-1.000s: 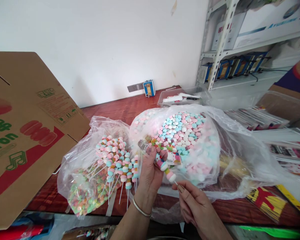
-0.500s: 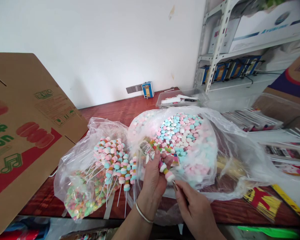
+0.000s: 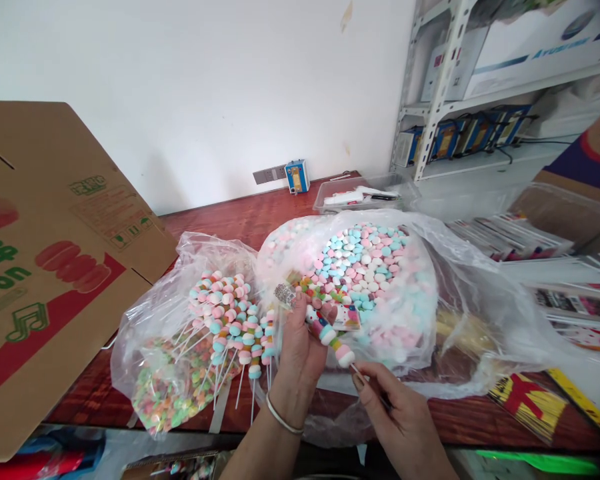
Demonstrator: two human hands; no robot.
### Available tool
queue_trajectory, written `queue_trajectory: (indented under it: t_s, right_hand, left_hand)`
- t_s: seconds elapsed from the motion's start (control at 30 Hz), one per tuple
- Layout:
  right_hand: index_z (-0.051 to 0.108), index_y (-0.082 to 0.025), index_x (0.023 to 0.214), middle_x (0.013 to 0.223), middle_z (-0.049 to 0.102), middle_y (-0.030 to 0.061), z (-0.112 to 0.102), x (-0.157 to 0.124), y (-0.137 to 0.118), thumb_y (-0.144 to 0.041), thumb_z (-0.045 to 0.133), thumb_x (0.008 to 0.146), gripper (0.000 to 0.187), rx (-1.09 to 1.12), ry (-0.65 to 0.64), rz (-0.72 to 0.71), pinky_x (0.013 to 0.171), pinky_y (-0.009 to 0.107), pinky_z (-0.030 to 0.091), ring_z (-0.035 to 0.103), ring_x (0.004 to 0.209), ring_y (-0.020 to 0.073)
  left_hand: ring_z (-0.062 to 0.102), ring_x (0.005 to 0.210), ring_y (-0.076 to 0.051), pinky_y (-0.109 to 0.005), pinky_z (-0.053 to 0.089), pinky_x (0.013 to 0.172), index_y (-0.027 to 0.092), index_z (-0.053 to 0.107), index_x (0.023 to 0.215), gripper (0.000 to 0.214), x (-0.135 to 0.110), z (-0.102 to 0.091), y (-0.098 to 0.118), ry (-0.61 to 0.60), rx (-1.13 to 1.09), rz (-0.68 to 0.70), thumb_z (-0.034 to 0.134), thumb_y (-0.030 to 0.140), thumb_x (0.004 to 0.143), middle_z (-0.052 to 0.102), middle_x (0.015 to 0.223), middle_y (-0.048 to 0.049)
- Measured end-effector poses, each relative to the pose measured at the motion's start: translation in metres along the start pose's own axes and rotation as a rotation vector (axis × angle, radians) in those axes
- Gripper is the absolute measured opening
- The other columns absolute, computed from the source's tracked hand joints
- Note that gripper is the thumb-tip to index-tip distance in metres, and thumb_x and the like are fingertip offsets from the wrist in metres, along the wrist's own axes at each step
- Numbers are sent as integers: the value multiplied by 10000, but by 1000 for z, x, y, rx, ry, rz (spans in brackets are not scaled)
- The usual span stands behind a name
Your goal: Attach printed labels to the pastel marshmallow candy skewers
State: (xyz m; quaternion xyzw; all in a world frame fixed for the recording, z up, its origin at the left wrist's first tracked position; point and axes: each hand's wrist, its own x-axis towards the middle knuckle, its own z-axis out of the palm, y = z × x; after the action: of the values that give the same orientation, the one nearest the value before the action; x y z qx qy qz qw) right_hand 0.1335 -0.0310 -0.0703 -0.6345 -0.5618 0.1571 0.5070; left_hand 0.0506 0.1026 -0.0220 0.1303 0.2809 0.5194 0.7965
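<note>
A marshmallow skewer (image 3: 341, 351), with pink, white, blue and orange pieces, slants down to the right between my hands. My left hand (image 3: 300, 343), palm up, has its fingers curled around the skewer's upper part. My right hand (image 3: 393, 400) pinches the thin stick just below the lowest marshmallow. By my left fingertips are a small printed packet (image 3: 285, 294) and a colourful card (image 3: 347, 317); whether I hold them I cannot tell. Behind lies a large clear bag of loose pastel marshmallows (image 3: 370, 260). Several finished skewers (image 3: 230, 313) lie to the left.
A bag of fruit-coloured gummies (image 3: 165, 393) sits at the front left beside an open cardboard box (image 3: 70, 267). At the back stand a clear plastic tray (image 3: 325, 203) and a small blue device (image 3: 297, 177). Yellow-and-red packaging (image 3: 527, 407) lies right; a metal shelf (image 3: 443, 93) rises behind.
More of the skewer shows below my left fingers, and its lower end has shifted slightly right. My right hand has moved a little right and down, still on the stick.
</note>
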Motion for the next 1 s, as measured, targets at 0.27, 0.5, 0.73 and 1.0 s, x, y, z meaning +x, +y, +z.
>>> queue_trajectory:
  t_s: [0.27,0.5,0.73,1.0]
  right_hand:
    - [636,-168,1016,698,686,21,6,-3,7,-201,494,949,161,-351,209,-341,552,256,481,642,568,165]
    - [658,-190,966,773,708,32,3,4,6,-289,481,960,203,-42,124,-108,591,242,501,662,656,160]
    - [616,-165,843,474,228,-128,8,-2,-3,-577,528,887,424,975,-175,700,371,189,305,171,376,54]
    - [669,-195,889,731,702,19,3,-2,4,-279,508,944,189,-39,82,-109,562,240,473,645,613,159]
  left_hand:
    - [567,634,-121,-304,541,712,160,574,756,74,-13,11,0,29,-28,-95,568,175,828,541,681,1]
    - [558,672,-133,-349,556,766,152,594,780,163,-19,7,-15,-26,7,-93,601,283,877,558,723,-20]
    - [594,762,-133,-350,547,833,158,633,865,142,-15,-2,-14,-117,-28,-77,623,299,880,603,804,-23]
    - [609,727,-122,-302,552,757,165,612,881,167,-19,8,-15,-2,39,-16,675,316,847,616,807,-14]
